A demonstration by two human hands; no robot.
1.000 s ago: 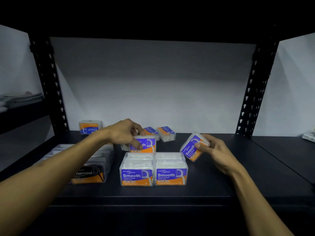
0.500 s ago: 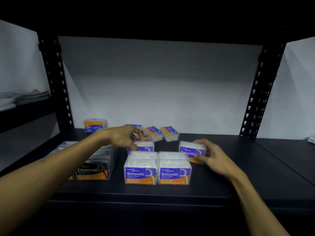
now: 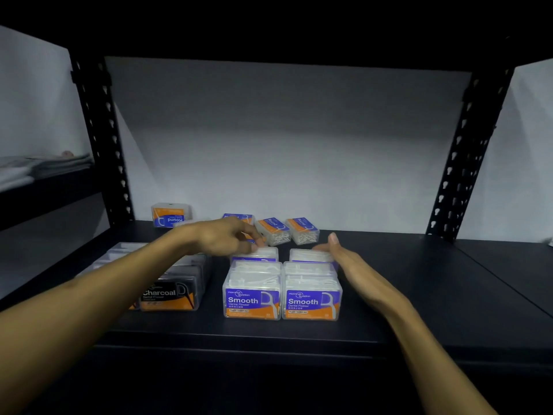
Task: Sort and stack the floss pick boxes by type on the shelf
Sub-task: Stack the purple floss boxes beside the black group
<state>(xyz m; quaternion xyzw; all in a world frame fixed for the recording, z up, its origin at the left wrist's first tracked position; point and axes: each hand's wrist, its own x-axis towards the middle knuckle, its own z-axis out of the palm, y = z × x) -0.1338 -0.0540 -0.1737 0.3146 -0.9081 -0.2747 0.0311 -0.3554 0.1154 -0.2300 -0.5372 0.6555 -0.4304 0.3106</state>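
Dark metal shelving (image 3: 419, 295) with perforated black uprights is standing against a pale wall, its matte deck carrying every box. At the far left, on a neighbouring shelf, folded grey cloth (image 3: 45, 169) is lying in a blurred pile.

Near the left, clear plastic boxes with black-and-orange labels are sitting in a row; the nearest one, the Charcoal box (image 3: 170, 292), is showing "Charcoal" in white letters, partly hidden by the left forearm. Far behind it, an upturned Round box (image 3: 170, 215) is leaning at the wall, its word "Round" reading upside down.

The left hand (image 3: 227, 238) is reaching palm-down over the far left Smooth box (image 3: 257, 254), fingers loosely curled, fingertips touching its clear lid; whether they are pinching it cannot be told.

Two front Smooth boxes (image 3: 281, 298) are standing side by side, touching, each with a purple-and-orange label reading "Smooth Dental Flosser" beneath a small, hard-to-read logo, white picks showing through the tops. Far behind, two more Round boxes (image 3: 287, 230) are lying tilted near each other.

The right hand (image 3: 347, 262) is resting edge-on, fingers straight and together, against the right side of the far right Smooth box (image 3: 311, 255), which is sitting just behind the right front box.
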